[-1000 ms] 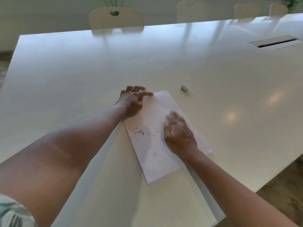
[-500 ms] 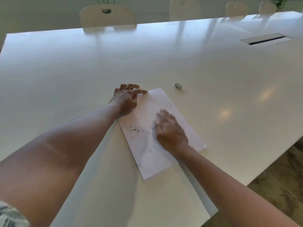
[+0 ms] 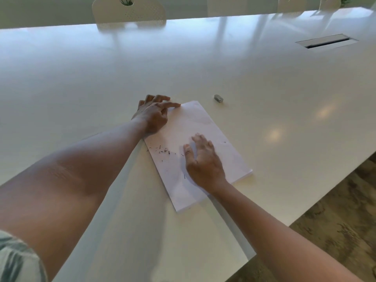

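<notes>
Resting on the white stack of paper (image 3: 195, 127), both bare hands lay loose and gripped nothing. In the head view the left hand (image 3: 153, 116) sat at the stack's far left corner, its forefinger stretched along the far edge and its other fingers bent down onto the table (image 3: 81, 82). The right hand (image 3: 205, 161) lay flat on the middle of the top sheet with its fingers spread and straight. The stack was one, lying askew near the table's close edge, between the two forearms. Any marks on the top sheet were too faint to read. A scatter of dark specks (image 3: 162, 152), too many and too small to count, lay on the sheet just left of the right thumb. One small grey eraser (image 3: 218, 98) sat on the table just beyond the stack's far corner, apart from it; no print on it could be made out. The table was large, white and glossy, with soft light spots on its right part and one long cable slot (image 3: 325, 42) far to the right. Four pale chair backs (image 3: 130, 11) stood along the far side. Mottled brown flooring (image 3: 335, 220) showed at lower right, and a pale green sleeve (image 3: 16, 259) at lower left
</notes>
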`<state>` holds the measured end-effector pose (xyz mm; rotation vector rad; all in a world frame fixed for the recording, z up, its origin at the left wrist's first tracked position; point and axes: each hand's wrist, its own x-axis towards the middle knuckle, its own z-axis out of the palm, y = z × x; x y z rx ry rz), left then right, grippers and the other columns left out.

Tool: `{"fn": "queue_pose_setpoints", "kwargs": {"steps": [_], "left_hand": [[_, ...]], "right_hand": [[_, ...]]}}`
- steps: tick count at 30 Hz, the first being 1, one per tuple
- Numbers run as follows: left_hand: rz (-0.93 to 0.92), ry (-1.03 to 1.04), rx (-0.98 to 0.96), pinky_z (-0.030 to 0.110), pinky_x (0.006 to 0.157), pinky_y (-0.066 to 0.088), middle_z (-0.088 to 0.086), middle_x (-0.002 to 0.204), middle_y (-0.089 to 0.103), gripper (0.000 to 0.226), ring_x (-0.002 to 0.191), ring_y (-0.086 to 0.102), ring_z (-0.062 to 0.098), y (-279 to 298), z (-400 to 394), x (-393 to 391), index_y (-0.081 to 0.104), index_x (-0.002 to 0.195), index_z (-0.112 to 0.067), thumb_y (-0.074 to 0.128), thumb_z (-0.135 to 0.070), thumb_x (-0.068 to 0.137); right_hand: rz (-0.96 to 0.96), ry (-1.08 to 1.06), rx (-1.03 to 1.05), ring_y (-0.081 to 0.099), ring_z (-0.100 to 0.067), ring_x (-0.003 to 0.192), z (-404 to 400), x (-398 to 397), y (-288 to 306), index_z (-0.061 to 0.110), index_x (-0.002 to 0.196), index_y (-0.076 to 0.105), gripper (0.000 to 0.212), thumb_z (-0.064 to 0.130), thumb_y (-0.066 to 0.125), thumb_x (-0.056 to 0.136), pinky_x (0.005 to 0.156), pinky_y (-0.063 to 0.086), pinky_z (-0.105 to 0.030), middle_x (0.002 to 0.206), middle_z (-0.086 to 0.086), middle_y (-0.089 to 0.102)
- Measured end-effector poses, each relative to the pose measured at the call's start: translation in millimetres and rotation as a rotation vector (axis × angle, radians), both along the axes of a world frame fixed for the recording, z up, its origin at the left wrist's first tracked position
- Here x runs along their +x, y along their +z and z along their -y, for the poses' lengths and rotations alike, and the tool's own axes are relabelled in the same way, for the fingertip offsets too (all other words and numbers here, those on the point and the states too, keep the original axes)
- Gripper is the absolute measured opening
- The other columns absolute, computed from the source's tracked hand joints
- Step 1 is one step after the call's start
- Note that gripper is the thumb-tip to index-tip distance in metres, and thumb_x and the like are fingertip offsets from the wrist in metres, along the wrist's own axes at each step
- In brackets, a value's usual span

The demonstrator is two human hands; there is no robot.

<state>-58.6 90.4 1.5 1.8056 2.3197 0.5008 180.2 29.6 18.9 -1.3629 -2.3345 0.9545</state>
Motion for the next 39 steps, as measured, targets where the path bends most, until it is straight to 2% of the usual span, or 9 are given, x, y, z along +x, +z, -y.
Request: {"fn": "queue_pose_setpoints", "kwargs": {"steps": [6,12,15,20,23,27,30,34,39], "left_hand": [[-0.013,-0.005,-0.006,0.043,0.116,0.022,-0.013,0.159,0.038,0.047,0.145,0.025,0.020,2,1,1,0.053,0.141,-0.053,0.034,-0.027,0.107],[-0.009,0.007,-0.002,0.040,0.116,0.020,-0.014,0.158,0.039,0.049,0.146,0.024,0.019,1,1,2,0.053,0.140,-0.054,0.034,-0.025,0.106],[-0.013,0.003,0.006,0.041,0.116,0.020,-0.014,0.157,0.040,0.051,0.146,0.024,0.018,1,1,2,0.054,0.140,-0.054,0.034,-0.022,0.104],[-0.047,-0.014,0.027,0.042,0.113,0.022,-0.011,0.156,0.042,0.049,0.144,0.027,0.020,-1,1,2,0.056,0.140,-0.051,0.036,-0.022,0.105],[-0.071,-0.013,0.111,0.041,0.108,0.025,-0.008,0.147,0.049,0.044,0.138,0.032,0.021,0,3,5,0.064,0.132,-0.046,0.043,-0.020,0.105],[-0.135,0.023,0.216,0.039,0.101,0.029,-0.006,0.130,0.057,0.033,0.128,0.043,0.021,3,10,12,0.074,0.115,-0.038,0.051,-0.018,0.102],[-0.122,0.031,0.242,0.039,0.099,0.037,-0.004,0.124,0.063,0.034,0.122,0.052,0.023,5,13,18,0.077,0.112,-0.034,0.051,-0.014,0.102],[-0.072,0.046,0.212,0.037,0.091,0.046,-0.002,0.125,0.063,0.036,0.117,0.061,0.027,10,16,25,0.078,0.114,-0.030,0.049,-0.013,0.102],[-0.030,0.062,0.155,0.037,0.089,0.049,-0.001,0.127,0.059,0.037,0.108,0.065,0.032,9,16,24,0.076,0.118,-0.033,0.047,-0.016,0.104]], "right_hand": [[-0.381,0.154,-0.155,0.046,-0.014,0.136,38,-25,15,0.017,0.143,0.051,0.042,0.032,0.043,0.103,0.116,0.034,-0.031,0.145,-0.002,0.054],[-0.117,-0.079,0.028,0.033,-0.022,0.144,1,7,7,0.018,0.146,0.044,0.046,0.036,0.035,0.104,0.116,0.025,-0.034,0.154,-0.002,0.042],[0.003,0.055,-0.001,0.021,-0.018,0.149,8,5,3,0.018,0.152,0.034,0.051,0.038,0.034,0.105,0.119,0.016,-0.029,0.161,0.000,0.030],[-0.328,0.231,-0.240,0.049,-0.013,0.133,39,-19,16,0.021,0.143,0.051,0.041,0.032,0.044,0.104,0.111,0.035,-0.021,0.142,-0.001,0.057],[-0.351,0.154,-0.157,0.055,-0.017,0.126,24,-11,23,0.019,0.140,0.053,0.038,0.028,0.045,0.104,0.107,0.042,-0.028,0.137,-0.004,0.061],[-0.066,0.034,-0.009,0.032,-0.022,0.144,0,7,16,0.016,0.148,0.041,0.047,0.032,0.037,0.104,0.120,0.023,-0.034,0.154,-0.005,0.041],[0.032,0.197,-0.025,0.013,-0.015,0.151,12,2,11,0.013,0.154,0.031,0.051,0.031,0.035,0.106,0.120,0.003,-0.025,0.163,-0.001,0.023],[-0.269,0.357,-0.140,0.031,-0.013,0.146,37,-12,21,0.015,0.149,0.042,0.045,0.024,0.042,0.105,0.122,0.019,-0.027,0.156,0.000,0.040],[-0.285,0.126,-0.035,0.039,-0.022,0.141,16,-1,20,0.014,0.145,0.046,0.043,0.023,0.041,0.103,0.119,0.028,-0.038,0.150,-0.006,0.048]]}}
